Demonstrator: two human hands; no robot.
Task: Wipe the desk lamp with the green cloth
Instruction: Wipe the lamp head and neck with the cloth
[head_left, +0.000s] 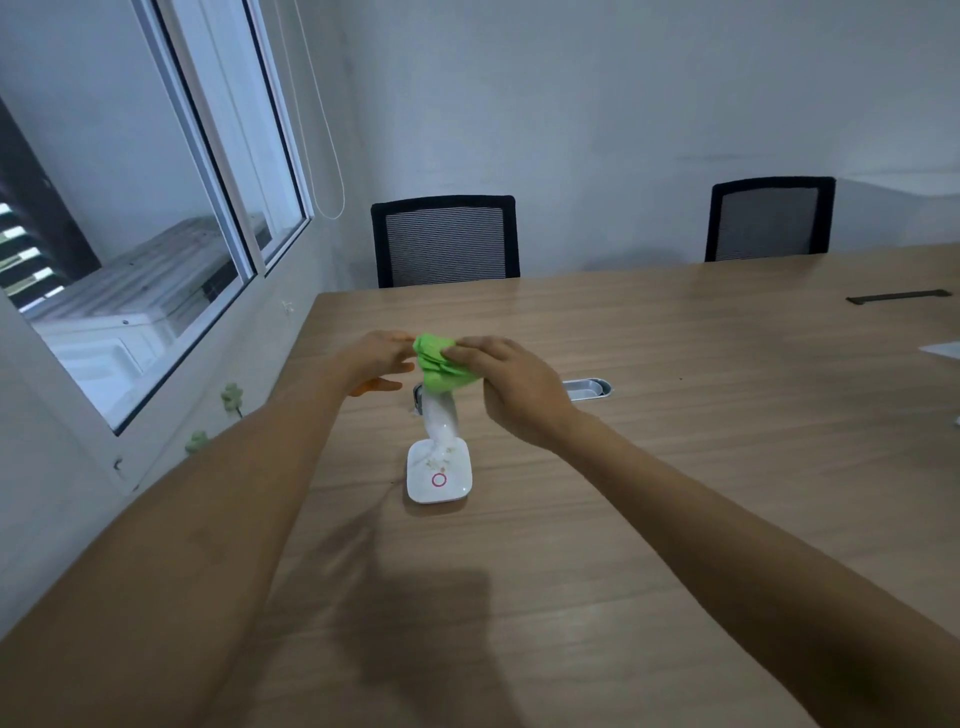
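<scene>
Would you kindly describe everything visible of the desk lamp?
The desk lamp is glossy white, plastic by the look. Its rounded square base sits flat on the wooden table, bearing a red ring and brownish specks. A blurred neck rises from the base; its top is hidden under the bunched green cloth, gripped by the right hand.

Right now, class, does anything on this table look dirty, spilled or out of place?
Yes. The lamp's white base has brownish specks scattered on it where the stem rises, like crumbs or dirt. The green cloth, bunched between the left hand and the right hand, covers the lamp's top, not the base.
</scene>
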